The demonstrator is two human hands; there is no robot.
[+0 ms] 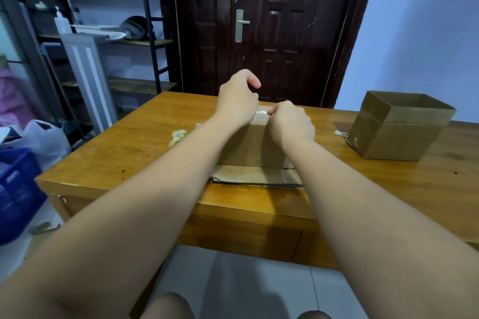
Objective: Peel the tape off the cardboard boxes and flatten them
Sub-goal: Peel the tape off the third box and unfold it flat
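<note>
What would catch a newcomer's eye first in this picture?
Both hands meet on the closed box in the middle of the table: the right hand pinches the clear tape on its top, the left hand beside it. A second, open box stands at the table's right.

I am logging the taped box (248, 145) as plain kraft brown, with the tape (260, 114) on its top showing clear with glossy white glints, and the open box (396, 141) reading the same brown. The table (134, 147) is showing honey-orange wood with darker grain streaks, and the door (280, 33) is reading glossy dark red-brown with a silver handle (239, 24). I am also noting a pale bluish wall (414, 33), a blue crate (18, 189), a white plastic bag (44, 140) and light grey floor tiles (233, 280).
</note>
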